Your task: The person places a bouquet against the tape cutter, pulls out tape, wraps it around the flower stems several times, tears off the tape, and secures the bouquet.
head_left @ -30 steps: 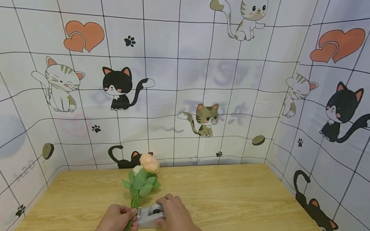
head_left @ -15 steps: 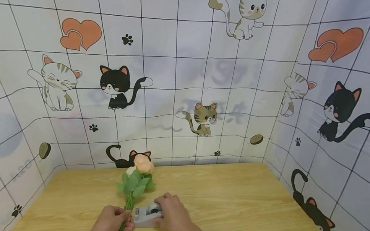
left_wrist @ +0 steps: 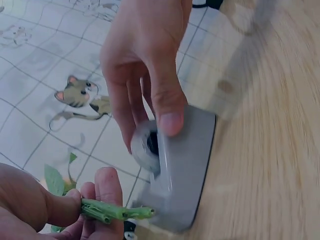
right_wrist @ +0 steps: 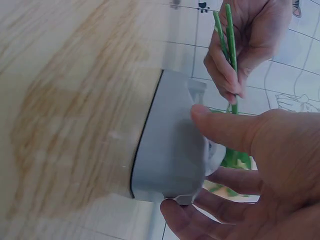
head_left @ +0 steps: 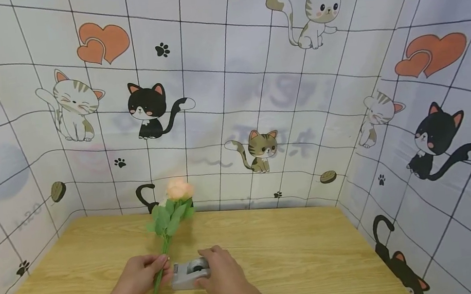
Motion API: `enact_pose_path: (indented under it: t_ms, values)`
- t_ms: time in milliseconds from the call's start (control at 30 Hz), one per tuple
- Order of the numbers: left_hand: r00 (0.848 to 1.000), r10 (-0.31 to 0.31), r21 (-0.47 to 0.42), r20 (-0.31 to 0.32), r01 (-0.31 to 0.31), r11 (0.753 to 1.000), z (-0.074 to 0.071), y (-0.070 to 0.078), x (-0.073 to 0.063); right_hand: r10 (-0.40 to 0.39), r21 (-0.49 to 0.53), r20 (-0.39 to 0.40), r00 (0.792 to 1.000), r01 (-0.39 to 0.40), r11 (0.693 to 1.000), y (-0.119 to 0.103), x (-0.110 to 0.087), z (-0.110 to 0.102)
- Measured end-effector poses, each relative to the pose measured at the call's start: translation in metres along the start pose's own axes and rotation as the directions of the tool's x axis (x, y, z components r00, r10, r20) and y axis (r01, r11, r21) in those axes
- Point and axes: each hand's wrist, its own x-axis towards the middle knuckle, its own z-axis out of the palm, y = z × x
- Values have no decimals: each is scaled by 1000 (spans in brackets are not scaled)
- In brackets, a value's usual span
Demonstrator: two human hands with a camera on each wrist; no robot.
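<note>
A small bunch of flowers with a peach bloom (head_left: 179,189) and green leaves leans toward the back wall. My left hand (head_left: 135,283) pinches its green stems (left_wrist: 115,209) between thumb and fingers, with the cut ends sticking out below. Just to the right, a grey tape dispenser (head_left: 184,277) sits on the table, its cutter end facing the stems. My right hand (head_left: 229,279) grips the dispenser's rear end, thumb on the near side and fingers around the back. A roll of clear tape (left_wrist: 146,150) is seated in the dispenser. The stems stand close to the cutter end, a narrow gap between.
The wooden table (head_left: 293,257) extends right and left of the hands. A white cloth backdrop (head_left: 229,94) printed with cats, hearts and grid lines encloses its back and sides.
The left hand has drawn the flowers slightly left, away from the dispenser, then raised them, so the bloom and stem ends are higher. The right hand and dispenser have stayed nearly in place.
</note>
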Motion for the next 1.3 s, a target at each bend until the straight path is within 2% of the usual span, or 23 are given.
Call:
enact_pose_path:
  t_ms: [67, 167, 267, 367, 500, 600, 733, 867, 1000, 1100, 1300]
  values:
    - [1000, 2, -57, 29, 0, 998, 5, 5, -3, 10, 50, 19, 1000, -11, 999, -1, -2, -4]
    - [997, 29, -89, 73, -23, 996, 13, 12, -7, 16, 88, 40, 999, -20, 996, 0, -5, -10]
    - [992, 62, -108, 114, -49, 993, 20, 17, -12, 3, 102, 32, 999, -6, 995, 0, -9, -14]
    - [983, 93, -126, 160, -73, 989, 23, 21, -16, -22, 161, 10, 1000, 21, 987, 0, -17, -20]
    - [976, 113, -156, 186, -84, 984, 27, 26, -19, -67, 292, -26, 997, 71, 954, 1, -26, -29]
    - [973, 126, -176, 194, -92, 980, 31, 28, -22, -94, 379, -17, 995, 93, 921, -1, -28, -34]
    - [965, 157, -227, 210, -108, 968, 37, 31, -25, -131, 528, 81, 988, 69, 846, -3, -30, -35]
    - [956, 181, -301, 230, -107, 947, 45, 35, -29, -164, 677, 187, 969, -6, 736, -1, -30, -34]
    - [949, 203, -327, 243, -117, 938, 52, 40, -32, -163, 757, 231, 959, -72, 649, 2, -31, -33]
    - [946, 213, -315, 244, -130, 940, 55, 42, -33, -166, 789, 260, 951, -110, 604, 6, -31, -33]
    - [947, 209, -282, 245, -136, 950, 59, 43, -36, -201, 829, 333, 921, -185, 528, 13, -34, -34]
